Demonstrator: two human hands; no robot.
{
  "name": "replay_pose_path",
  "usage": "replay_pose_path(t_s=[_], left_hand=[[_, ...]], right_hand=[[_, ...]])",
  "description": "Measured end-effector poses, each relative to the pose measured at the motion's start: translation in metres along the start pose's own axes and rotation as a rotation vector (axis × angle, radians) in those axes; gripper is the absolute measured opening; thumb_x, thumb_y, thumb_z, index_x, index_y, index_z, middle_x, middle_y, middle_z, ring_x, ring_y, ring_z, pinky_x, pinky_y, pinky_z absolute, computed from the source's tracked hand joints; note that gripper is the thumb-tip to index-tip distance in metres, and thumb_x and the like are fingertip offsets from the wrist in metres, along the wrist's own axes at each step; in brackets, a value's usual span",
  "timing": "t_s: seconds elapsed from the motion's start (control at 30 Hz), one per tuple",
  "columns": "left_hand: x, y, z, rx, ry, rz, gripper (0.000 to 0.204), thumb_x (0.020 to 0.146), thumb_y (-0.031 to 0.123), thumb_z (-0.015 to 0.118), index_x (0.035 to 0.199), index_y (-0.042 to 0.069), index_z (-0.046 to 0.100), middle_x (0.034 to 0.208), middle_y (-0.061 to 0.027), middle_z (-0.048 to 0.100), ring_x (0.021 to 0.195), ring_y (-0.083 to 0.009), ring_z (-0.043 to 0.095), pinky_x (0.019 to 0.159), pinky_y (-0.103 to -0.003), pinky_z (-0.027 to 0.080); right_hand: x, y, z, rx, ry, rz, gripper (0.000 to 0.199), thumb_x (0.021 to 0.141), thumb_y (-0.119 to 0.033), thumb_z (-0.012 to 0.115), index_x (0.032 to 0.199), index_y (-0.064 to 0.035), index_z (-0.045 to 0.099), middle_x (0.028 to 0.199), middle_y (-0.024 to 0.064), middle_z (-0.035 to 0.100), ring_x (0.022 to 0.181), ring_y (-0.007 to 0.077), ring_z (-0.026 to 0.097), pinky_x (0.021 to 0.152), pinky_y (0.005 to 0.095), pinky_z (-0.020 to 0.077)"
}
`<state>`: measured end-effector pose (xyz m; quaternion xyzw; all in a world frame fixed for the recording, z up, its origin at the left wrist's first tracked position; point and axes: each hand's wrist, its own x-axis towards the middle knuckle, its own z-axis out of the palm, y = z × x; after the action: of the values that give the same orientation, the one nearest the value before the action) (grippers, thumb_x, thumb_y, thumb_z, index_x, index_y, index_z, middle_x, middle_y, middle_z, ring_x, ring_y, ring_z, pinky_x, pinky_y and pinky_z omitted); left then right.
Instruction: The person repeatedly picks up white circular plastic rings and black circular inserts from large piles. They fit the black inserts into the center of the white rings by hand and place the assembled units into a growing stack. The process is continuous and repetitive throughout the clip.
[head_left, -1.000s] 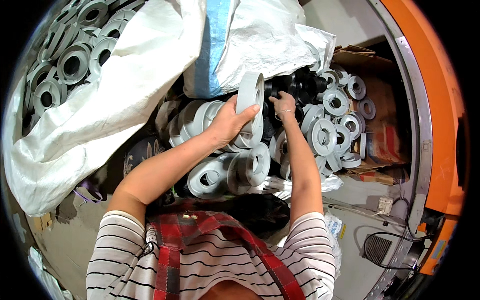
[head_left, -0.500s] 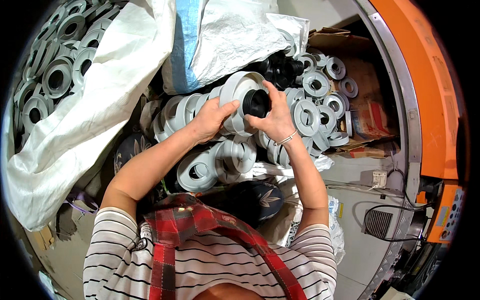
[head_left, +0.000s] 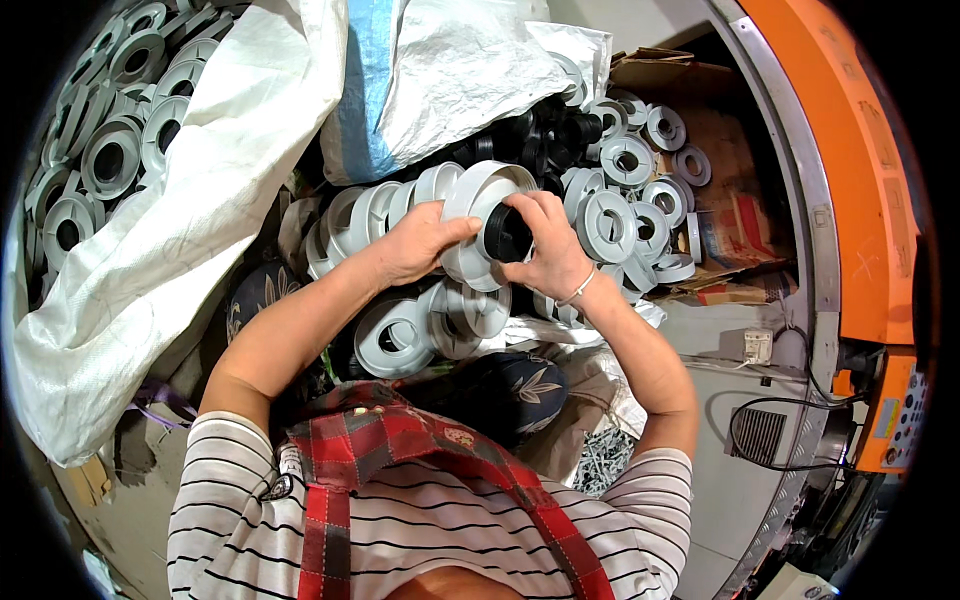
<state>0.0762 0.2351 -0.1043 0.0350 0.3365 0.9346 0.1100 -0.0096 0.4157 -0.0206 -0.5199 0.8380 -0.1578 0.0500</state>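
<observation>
Between my hands is a round grey plastic flanged ring (head_left: 466,262), tilted with its hollow side to the right. A black ribbed plastic fitting (head_left: 508,232) sits at its centre. My left hand (head_left: 425,243) grips the grey ring's left rim, thumb on the near wall. On the other side, the fingers and thumb of my right hand (head_left: 550,243) are closed round the black fitting. Behind my left hand runs a row of similar grey rings (head_left: 370,215). More grey rings (head_left: 392,338) lie below the hands, close to my lap.
Black fittings (head_left: 545,140) are heaped beyond my hands. Grey rings (head_left: 608,226) pile up at the right beside a cardboard box (head_left: 735,225). White sacks (head_left: 235,160) cover the left and far side. An orange machine (head_left: 880,200) stands right; small metal pieces (head_left: 603,458) lie by my right elbow.
The grey ring has come slightly nearer to me with both hands. My right elbow has swung outward and the right hand has turned round the black fitting, its fingers now more curled.
</observation>
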Motion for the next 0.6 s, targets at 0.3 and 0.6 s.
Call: replay_pose_path(t_s=[0.3,0.6], left_hand=[[0.004,-0.01,0.002,0.204,0.168,0.142,0.032,0.093,0.021,0.057,0.113,-0.003,0.054,0.098,-0.0039,0.062,0.084,-0.0099,0.059,0.075,-0.025,0.05],[0.017,0.018,0.002,1.496,0.065,0.782,0.081,0.079,0.017,0.068,0.142,-0.005,0.021,0.139,-0.0255,0.037,0.131,-0.0396,0.034,0.106,-0.041,0.032]], right_hand=[[0.005,0.009,0.008,1.058,-0.317,1.065,0.062,0.075,-0.035,0.076,0.106,0.0132,0.052,0.075,0.0155,0.064,0.05,0.0159,0.06,0.046,0.027,0.0477],[-0.019,0.095,0.04,0.472,0.196,0.653,0.066,0.078,-0.045,0.07,0.107,0.0108,0.049,0.099,0.0262,0.063,0.088,0.0333,0.065,0.07,0.0385,0.0532]])
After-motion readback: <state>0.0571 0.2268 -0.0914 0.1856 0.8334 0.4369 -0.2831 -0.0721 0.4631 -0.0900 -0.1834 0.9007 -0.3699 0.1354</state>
